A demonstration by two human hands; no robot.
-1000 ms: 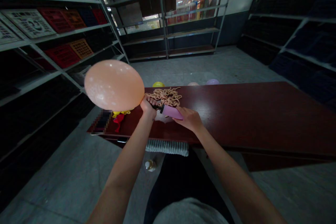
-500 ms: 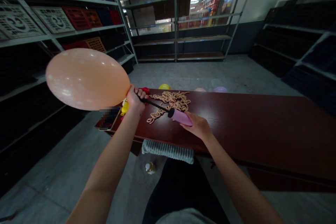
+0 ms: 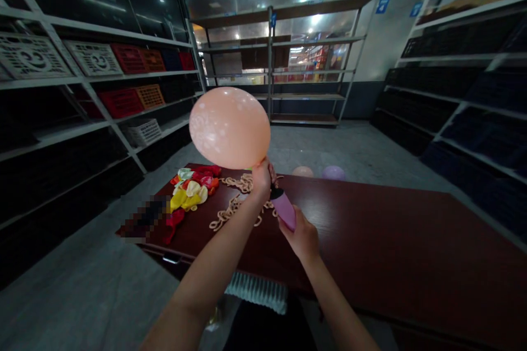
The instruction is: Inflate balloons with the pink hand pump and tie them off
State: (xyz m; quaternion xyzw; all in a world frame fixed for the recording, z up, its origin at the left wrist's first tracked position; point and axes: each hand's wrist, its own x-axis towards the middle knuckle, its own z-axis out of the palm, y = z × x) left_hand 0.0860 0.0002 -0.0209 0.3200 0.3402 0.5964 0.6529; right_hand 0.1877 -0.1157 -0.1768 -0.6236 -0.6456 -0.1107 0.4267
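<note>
A large peach balloon [image 3: 229, 127], printed with pale spots, stands inflated above the table. Its neck is gripped by my left hand [image 3: 262, 176], which is closed around it and the front end of the pump, hiding where the two meet. My right hand [image 3: 303, 235] is wrapped around the pink barrel of the balloon pump [image 3: 284, 210], whose black collar lies close to my left fingers. Under and beside my hands, a tangle of beige long thin balloons [image 3: 224, 216] lies on the table.
The dark red-brown table [image 3: 370, 230] stretches to the right. Limp coloured balloons [image 3: 193, 192] are heaped at its left. Beyond the far edge show a lilac balloon [image 3: 334, 173] and a peach one [image 3: 302, 171]. Shelves with crates [image 3: 93, 58] line the left; a ribbed grey-green cushion [image 3: 257, 292] sits at the near edge.
The pump's black rod, long and exposed before, is now mostly out of sight, and my hands are closer together. The balloon has swung rightward in view, and the camera has turned left and up.
</note>
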